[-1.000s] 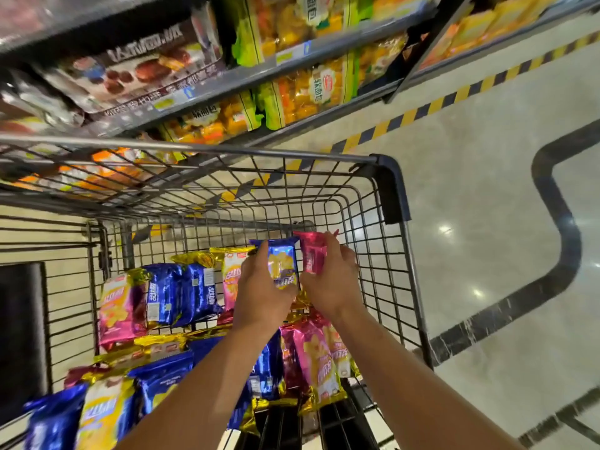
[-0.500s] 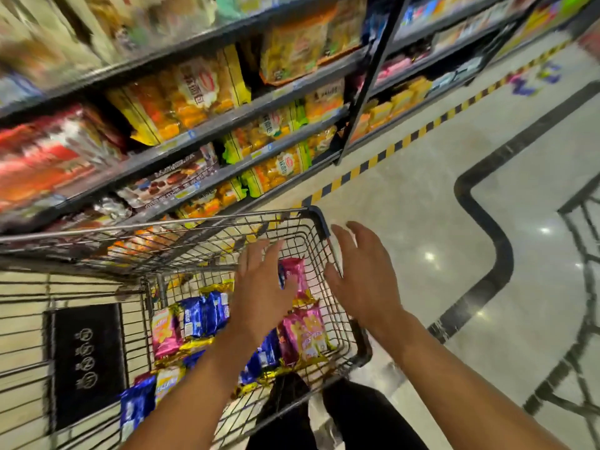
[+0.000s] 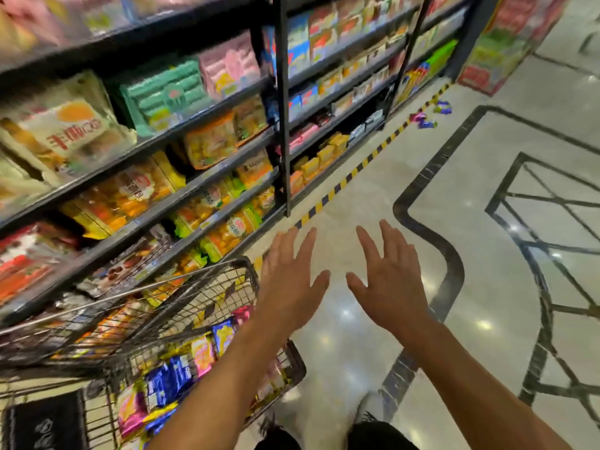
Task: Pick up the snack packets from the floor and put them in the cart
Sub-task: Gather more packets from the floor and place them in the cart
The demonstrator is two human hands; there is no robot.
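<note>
The head view is smeared by motion, most of all along the upper left, where the labels on the shelves [image 3: 201, 177] blur past reading. The wire cart [image 3: 181, 293] sits at lower left, its left side and bottom cut off by the frame edge, and the left forearm crosses over its near right corner, hiding part of the load. A dark panel with pale markings at the bottom left corner is only partly in frame, and the markings cannot be made out. At the bottom edge, dark clothing and a pale shape between the forearms are too cut off to identify.

Snack packets in the cart [image 3: 181, 375] lie heaped together: glossy blue ones, pink ones and yellow-edged ones, small and crinkled, their print unreadable. More packets on the floor [image 3: 428, 116] lie far up the aisle, just beside the yellow-and-black striped line [image 3: 354, 172] at the foot of the shelving, well apart from the cart; they show only as small purple, pink and blue scraps.

The left hand [image 3: 289, 280] hovers past the cart's far right corner with fingers spread straight, holding nothing. The right hand [image 3: 389, 280] is just beside it over the polished floor [image 3: 487, 254], likewise splayed and empty.
</note>
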